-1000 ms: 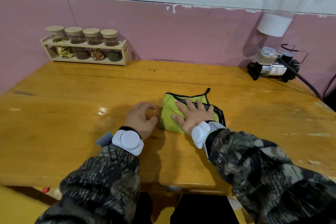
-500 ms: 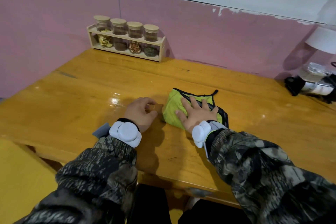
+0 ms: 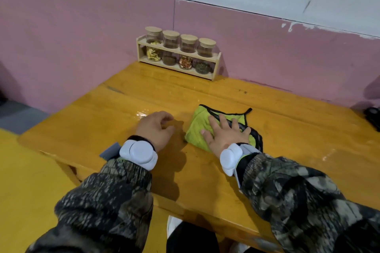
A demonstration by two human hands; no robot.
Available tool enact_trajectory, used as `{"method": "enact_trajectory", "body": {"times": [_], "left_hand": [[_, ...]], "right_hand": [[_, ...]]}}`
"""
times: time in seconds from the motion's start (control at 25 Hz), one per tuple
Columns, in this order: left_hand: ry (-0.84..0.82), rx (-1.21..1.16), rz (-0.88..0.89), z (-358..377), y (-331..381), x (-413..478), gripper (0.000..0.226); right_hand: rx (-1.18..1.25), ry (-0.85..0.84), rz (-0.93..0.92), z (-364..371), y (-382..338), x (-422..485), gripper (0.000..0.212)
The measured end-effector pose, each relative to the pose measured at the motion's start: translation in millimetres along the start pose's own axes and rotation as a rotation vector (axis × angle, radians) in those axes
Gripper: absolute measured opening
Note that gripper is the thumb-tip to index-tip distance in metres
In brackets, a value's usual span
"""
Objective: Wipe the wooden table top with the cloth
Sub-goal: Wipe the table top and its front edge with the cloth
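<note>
Right hand (image 3: pixel 224 133) spread flat, pressing the folded green cloth (image 3: pixel 198 127) mid-table (image 3: pixel 287 129), left hand (image 3: pixel 154 127) loosely curled, empty, resting beside it; best to keep the palm weighted and sweep long overlapping strokes, stopping short of the spice rack (image 3: pixel 178 53).

- Wall (image 3: pixel 82 33) behind: pink below, white above, paint chipped along the join at right.
- Rack (image 3: pixel 177 61) of pale wood against the wall, holding four cork-lidded jars (image 3: pixel 181 50).
- Floor (image 3: pixel 22 181) at left yellow, with a grey strip (image 3: pixel 18 116) beside the wall.
- Dark object (image 3: pixel 373 116) at the right edge, cut off.
- Soft glare on the varnish.
</note>
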State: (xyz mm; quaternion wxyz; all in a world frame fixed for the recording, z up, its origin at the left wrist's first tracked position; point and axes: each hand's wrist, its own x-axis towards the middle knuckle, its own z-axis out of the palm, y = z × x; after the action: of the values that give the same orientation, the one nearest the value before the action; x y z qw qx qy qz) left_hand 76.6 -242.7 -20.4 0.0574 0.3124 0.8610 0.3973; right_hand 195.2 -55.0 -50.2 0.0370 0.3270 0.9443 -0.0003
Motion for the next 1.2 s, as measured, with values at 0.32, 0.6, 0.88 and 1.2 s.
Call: {"method": "enact_trajectory", "body": {"times": [0.32,0.6,0.88,1.2], "left_hand": [[0.090,-0.007,-0.008,-41,-36,16,0.026],[0.164,0.007,-0.042,-72,-71,29,0.026],[0.256,0.061,-0.075,-107,-105,43,0.026],[0.405,0.005,-0.130,-134,-145,52,0.023]], "right_hand": [[-0.002,0.003,-0.042,-10,-69,19,0.071],[0.033,0.015,-0.094,-14,-126,41,0.068],[0.060,0.070,-0.149,-1,-178,80,0.072],[0.067,0.082,-0.176,1,-245,109,0.094]]}}
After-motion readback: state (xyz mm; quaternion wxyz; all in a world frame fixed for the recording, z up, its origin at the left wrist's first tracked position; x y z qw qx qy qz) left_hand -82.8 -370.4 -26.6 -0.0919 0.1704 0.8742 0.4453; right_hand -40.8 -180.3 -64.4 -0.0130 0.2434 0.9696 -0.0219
